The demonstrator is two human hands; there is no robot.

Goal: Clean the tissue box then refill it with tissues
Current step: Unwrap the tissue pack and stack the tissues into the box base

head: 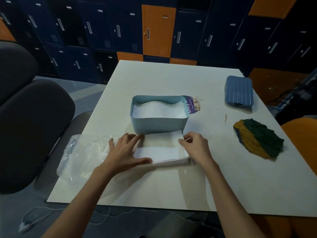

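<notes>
A light blue tissue box (158, 123) stands open in the middle of the white table (171, 186), with white tissues (158, 109) lying inside it. Just in front of the box lies a flat stack of white tissues (162, 149). My left hand (126, 151) lies spread on the stack's left end, fingers straight and thumb along its front edge. My right hand (195, 146) pinches the stack's right end between thumb and fingers. The box's blue ribbed lid (239, 91) rests at the table's far right.
A crumpled clear plastic wrapper (84, 152) lies at the table's left edge. A green and yellow cloth (257, 138) sits at the right. A purple label (191, 104) lies beside the box. Dark chairs (30, 121) stand to the left, lockers behind.
</notes>
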